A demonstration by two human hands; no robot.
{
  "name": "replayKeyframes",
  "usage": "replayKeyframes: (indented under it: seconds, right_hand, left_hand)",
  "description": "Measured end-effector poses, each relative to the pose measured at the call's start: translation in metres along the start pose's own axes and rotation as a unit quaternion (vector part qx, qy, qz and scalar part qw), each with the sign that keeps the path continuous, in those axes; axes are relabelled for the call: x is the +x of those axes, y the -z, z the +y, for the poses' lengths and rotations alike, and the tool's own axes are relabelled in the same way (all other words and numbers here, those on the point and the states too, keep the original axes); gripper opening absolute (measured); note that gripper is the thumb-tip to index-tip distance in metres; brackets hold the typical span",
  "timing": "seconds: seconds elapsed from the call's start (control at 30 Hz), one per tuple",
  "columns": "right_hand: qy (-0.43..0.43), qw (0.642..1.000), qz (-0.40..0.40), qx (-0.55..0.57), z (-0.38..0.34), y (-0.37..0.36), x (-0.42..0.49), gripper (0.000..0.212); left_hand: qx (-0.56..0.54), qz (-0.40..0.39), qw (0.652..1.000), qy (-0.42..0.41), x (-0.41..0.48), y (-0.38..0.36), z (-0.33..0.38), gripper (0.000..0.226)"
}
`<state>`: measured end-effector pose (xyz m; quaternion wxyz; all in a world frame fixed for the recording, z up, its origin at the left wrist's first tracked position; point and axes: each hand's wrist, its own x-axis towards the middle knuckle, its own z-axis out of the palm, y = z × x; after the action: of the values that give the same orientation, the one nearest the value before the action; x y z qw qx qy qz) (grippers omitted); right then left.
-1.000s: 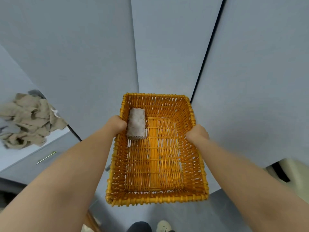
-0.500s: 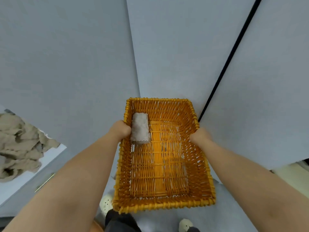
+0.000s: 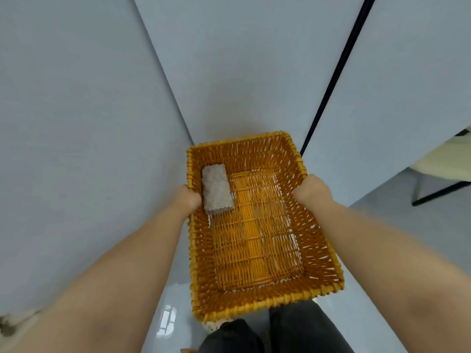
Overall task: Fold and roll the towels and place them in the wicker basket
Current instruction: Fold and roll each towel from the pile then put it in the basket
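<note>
I carry an orange wicker basket [image 3: 257, 299] in the air in front of me, over the grey floor. My left hand [image 3: 187, 198] grips its left rim and my right hand [image 3: 312, 191] grips its right rim. Inside, against the far left wall, lies one rolled grey towel [image 3: 216, 189], right beside my left hand. The remainder of the basket's bottom is bare. A scrap of the beige towel pile [image 3: 10, 324] shows at the lower left edge.
Grey floor tiles fill the view, with a black line [image 3: 336, 72] running up to the right. A cream object on a black frame [image 3: 443, 169] stands at the right edge. My dark trousers [image 3: 293, 329] show below the basket.
The view has swung to the right: the beige towel pile has slid almost out of sight at the left. The basket stays held by both hands and has turned slightly.
</note>
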<state>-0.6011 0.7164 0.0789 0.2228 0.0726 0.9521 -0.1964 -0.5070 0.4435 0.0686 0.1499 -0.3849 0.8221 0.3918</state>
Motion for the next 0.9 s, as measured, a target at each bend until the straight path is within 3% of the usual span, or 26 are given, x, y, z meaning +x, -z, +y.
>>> replayKeyframes:
  seconds: [0.43, 0.6, 0.73, 0.9]
  right_hand:
    - [-0.067, 0.997, 0.006, 0.036, 0.049, -0.062, 0.047, 0.03]
    - [-0.098, 0.994, 0.004, 0.042, 0.072, -0.14, 0.074, 0.009]
    - [-0.119, 0.993, -0.002, 0.024, 0.091, -0.209, 0.094, 0.021]
    - [-0.1, 0.994, -0.012, 0.03, 0.11, -0.283, 0.116, 0.025]
  left_hand:
    - [-0.011, -0.036, 0.999, 0.007, 0.07, -0.078, -0.029, 0.021]
    - [0.01, -0.043, 0.999, 0.01, 0.124, -0.135, -0.083, 0.024]
    - [0.037, -0.066, 0.997, 0.02, 0.17, -0.173, -0.139, 0.023]
    - [0.038, 0.011, 0.999, 0.019, 0.186, -0.208, -0.187, 0.014]
